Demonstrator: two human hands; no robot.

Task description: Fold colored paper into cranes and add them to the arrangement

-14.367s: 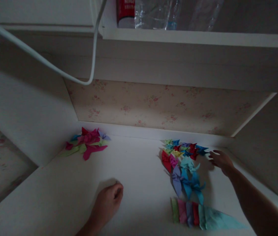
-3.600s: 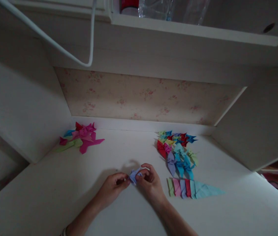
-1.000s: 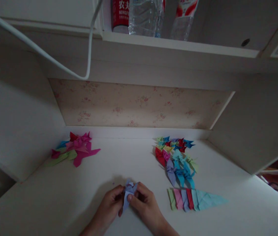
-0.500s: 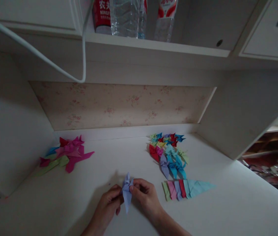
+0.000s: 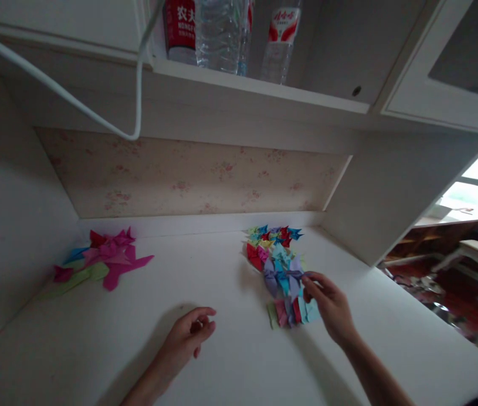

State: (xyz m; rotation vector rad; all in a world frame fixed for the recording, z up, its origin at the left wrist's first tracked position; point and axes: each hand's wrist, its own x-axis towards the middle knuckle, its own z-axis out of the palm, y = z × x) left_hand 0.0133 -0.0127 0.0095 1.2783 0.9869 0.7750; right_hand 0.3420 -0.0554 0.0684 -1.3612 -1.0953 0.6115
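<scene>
My right hand (image 5: 327, 304) pinches a lavender folded-paper crane (image 5: 294, 275) by one end. It holds the crane over the cluster of colourful paper cranes (image 5: 255, 255) on the right of the white desk, partly covering the blue ones. Just below lies a row of folded paper pieces (image 5: 281, 313) in green, pink, lavender, red and pale blue, its right end partly hidden by my hand. My left hand (image 5: 190, 332) hovers over the desk's front middle, holding nothing, with thumb and forefinger apart and the other fingers curled.
A loose pile of pink, red, green and blue folded paper (image 5: 112, 256) lies at the desk's left. Overhead, a shelf (image 5: 264, 93) holds clear plastic bottles (image 5: 217, 36) and a red-labelled container (image 5: 180, 25). A white cable (image 5: 73, 101) hangs at upper left.
My right hand has carried the lavender crane from between both hands rightward to the cluster. My left hand has let go of it and stayed near its place. The view has turned slightly right.
</scene>
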